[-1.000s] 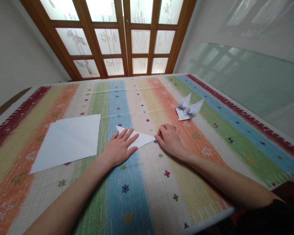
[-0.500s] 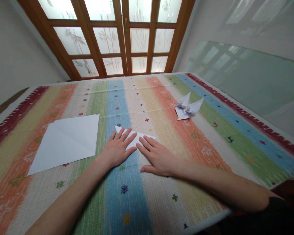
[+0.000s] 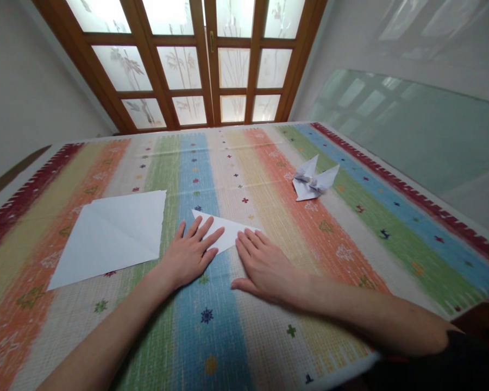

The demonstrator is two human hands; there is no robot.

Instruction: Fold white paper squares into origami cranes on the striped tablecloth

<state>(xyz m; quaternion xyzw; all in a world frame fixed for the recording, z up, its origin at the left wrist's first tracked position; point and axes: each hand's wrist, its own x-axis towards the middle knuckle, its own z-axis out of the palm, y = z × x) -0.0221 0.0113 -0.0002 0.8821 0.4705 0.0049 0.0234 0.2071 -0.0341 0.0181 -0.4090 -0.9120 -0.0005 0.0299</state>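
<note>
A folded piece of white paper (image 3: 230, 232), roughly triangular, lies flat on the striped tablecloth in front of me. My left hand (image 3: 193, 250) rests on its left part with the fingers spread. On the right corner lies my right hand (image 3: 263, 260), palm down, its fingers stretched out side by side and the thumb apart. Both hands cover parts of the paper, so its full outline is hidden.
Left of my hands lies a larger white paper sheet (image 3: 114, 236) with a faint diagonal crease. Two folded paper shapes with pointed tips (image 3: 309, 182) stand at the right. The striped tablecloth (image 3: 207, 347) covers the table; glazed wooden doors (image 3: 169, 92) are beyond it.
My hands have moved apart, the right one slightly rightward and the left one slightly left. More of the folded paper shows between them.
</note>
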